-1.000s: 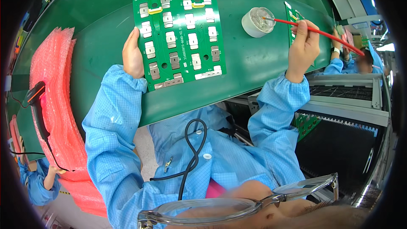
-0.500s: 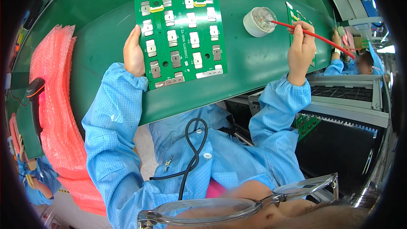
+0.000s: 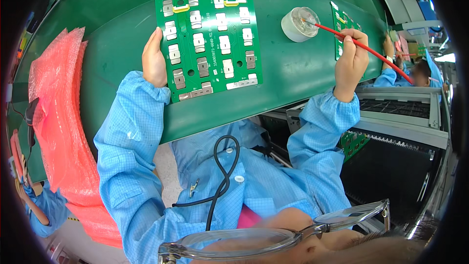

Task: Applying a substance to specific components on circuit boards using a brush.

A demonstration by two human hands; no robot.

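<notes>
Upper right, the fingers (image 3: pixel 348 46) of the right hand (image 3: pixel 351 58) are grasping a red brush (image 3: pixel 375 53), its tip resting over a white cup (image 3: pixel 291 31). Upper centre-left, the left hand (image 3: pixel 154 62) is touching a green circuit board (image 3: pixel 187 39) bearing white lettering (image 3: pixel 215 51); whether it's gripping, I can't tell.

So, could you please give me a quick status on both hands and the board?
Left hand at left edge of green board. Right hand holding red brush, tip at white tub's mouth. Nothing seen covering the board's face.
</notes>
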